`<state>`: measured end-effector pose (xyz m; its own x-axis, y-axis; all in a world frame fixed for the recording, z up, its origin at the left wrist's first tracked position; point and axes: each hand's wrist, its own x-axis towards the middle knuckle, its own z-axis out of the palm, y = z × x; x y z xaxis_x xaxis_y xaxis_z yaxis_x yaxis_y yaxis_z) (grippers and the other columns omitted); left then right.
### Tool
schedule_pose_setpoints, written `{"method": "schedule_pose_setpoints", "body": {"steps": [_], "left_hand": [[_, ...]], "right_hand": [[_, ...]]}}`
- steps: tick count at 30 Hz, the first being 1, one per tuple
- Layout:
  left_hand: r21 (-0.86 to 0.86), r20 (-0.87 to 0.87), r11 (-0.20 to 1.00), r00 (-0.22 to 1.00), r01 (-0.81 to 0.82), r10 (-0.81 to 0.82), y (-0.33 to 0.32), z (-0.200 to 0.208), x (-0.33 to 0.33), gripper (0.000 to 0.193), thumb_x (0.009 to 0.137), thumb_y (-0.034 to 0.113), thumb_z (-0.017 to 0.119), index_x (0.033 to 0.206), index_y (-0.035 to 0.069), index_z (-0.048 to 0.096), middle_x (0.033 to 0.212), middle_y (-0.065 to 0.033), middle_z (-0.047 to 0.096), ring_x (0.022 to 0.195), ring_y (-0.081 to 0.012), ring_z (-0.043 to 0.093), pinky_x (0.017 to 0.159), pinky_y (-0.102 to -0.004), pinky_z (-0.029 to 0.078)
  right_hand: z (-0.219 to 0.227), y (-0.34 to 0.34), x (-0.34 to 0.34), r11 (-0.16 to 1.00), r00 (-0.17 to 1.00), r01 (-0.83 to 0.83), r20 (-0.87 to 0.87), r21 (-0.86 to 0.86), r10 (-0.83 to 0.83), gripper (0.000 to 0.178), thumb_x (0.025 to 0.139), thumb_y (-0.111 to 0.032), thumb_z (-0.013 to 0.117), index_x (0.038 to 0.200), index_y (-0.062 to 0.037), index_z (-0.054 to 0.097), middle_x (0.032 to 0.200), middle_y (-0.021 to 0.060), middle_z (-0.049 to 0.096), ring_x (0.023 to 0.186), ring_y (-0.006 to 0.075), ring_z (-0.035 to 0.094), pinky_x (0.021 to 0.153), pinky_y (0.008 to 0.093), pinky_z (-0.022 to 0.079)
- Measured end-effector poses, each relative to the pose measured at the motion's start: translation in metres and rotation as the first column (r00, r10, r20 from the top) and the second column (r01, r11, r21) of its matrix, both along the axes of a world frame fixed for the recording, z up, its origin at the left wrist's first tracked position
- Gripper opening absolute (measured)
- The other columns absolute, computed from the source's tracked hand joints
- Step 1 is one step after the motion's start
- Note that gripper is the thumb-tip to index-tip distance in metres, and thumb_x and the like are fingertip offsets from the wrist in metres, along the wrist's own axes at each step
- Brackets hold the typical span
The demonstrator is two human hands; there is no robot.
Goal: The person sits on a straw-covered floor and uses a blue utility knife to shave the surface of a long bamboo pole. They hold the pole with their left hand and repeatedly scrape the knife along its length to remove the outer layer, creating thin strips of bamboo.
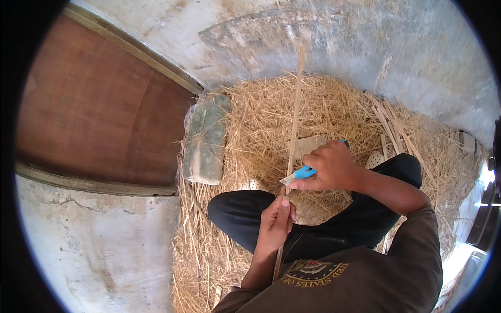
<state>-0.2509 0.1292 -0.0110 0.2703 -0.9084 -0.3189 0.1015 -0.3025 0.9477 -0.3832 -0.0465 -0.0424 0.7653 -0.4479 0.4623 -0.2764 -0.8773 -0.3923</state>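
Note:
A long, thin pale strip, likely bamboo or wood (296,112), runs from my lap up toward the far wall. Its lower part is gripped by my left hand (276,220), fingers closed round it just above my lap. My right hand (330,168) is closed on a blue-handled utility knife (304,172). The knife's blade lies against the strip, a little beyond my left hand. My right fingers cover much of the handle, though a blue end shows past them.
Straw-like shavings (255,120) cover the floor round my crossed legs (240,206). A greenish stone block (204,138) lies at the left, near a brown wooden panel (99,104). Several split strips (394,125) rest at the right by the stained wall (355,47).

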Motion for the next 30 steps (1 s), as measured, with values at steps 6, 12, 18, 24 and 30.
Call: {"method": "schedule_pose_setpoints", "body": {"steps": [6, 12, 18, 24, 30], "left_hand": [[-0.059, 0.234, 0.998, 0.972, 0.017, -0.002, 0.0, -0.002, -0.003, 0.03, 0.103, 0.027, 0.044, 0.094, 0.002, 0.058, 0.069, 0.0041, 0.047, 0.055, -0.0015, 0.04, 0.049, -0.0179, 0.033], [-0.035, 0.311, 0.999, 0.95, 0.036, -0.023, 0.002, -0.001, -0.012, 0.037, 0.102, 0.02, 0.046, 0.131, -0.002, 0.051, 0.071, 0.0054, 0.043, 0.065, -0.0022, 0.038, 0.057, -0.0179, 0.034], [-0.08, 0.29, 0.997, 0.957, 0.024, 0.0, 0.01, -0.011, -0.004, 0.042, 0.101, 0.013, 0.048, 0.139, -0.004, 0.042, 0.089, -0.0045, 0.061, 0.075, -0.0059, 0.049, 0.069, -0.0212, 0.044], [-0.045, 0.427, 0.999, 0.904, 0.012, 0.008, 0.008, -0.012, 0.002, 0.042, 0.1, 0.013, 0.048, 0.138, -0.005, 0.043, 0.094, -0.0151, 0.064, 0.075, -0.0071, 0.051, 0.07, -0.0234, 0.047], [0.021, 0.424, 0.999, 0.905, 0.029, -0.036, 0.01, -0.009, 0.002, 0.041, 0.1, 0.015, 0.049, 0.135, -0.006, 0.046, 0.102, -0.0211, 0.066, 0.078, -0.0088, 0.056, 0.072, -0.0247, 0.048]], "right_hand": [[-0.001, 0.004, 0.0, 0.998, 0.999, -0.036, 0.018, -0.055, 0.037, 0.063, 0.071, -0.07, 0.066, 0.057, -0.0091, 0.056, 0.047, 0.0065, 0.051, 0.043, 0.0246, 0.054, 0.045, 0.0361, 0.041], [-0.007, -0.044, 0.001, 0.965, 0.965, 0.261, -0.017, 0.008, -0.261, 0.063, 0.074, -0.07, 0.064, 0.058, -0.0093, 0.057, 0.048, 0.0062, 0.054, 0.04, 0.0243, 0.053, 0.044, 0.0338, 0.041], [-0.005, -0.016, -0.005, 0.994, 0.996, 0.071, -0.063, 0.082, -0.066, 0.063, 0.076, -0.068, 0.063, 0.055, -0.0091, 0.056, 0.046, 0.008, 0.052, 0.039, 0.0251, 0.052, 0.041, 0.0347, 0.039], [-0.008, -0.02, 0.007, 0.997, 0.996, 0.081, -0.022, -0.007, -0.081, 0.065, 0.076, -0.07, 0.062, 0.053, -0.0095, 0.057, 0.045, 0.0087, 0.052, 0.04, 0.025, 0.054, 0.041, 0.0373, 0.04], [-0.012, -0.013, 0.004, 0.999, 0.998, 0.041, -0.042, 0.032, -0.04, 0.061, 0.076, -0.068, 0.064, 0.056, -0.0098, 0.059, 0.044, 0.007, 0.05, 0.04, 0.0246, 0.054, 0.041, 0.0373, 0.04]]}}
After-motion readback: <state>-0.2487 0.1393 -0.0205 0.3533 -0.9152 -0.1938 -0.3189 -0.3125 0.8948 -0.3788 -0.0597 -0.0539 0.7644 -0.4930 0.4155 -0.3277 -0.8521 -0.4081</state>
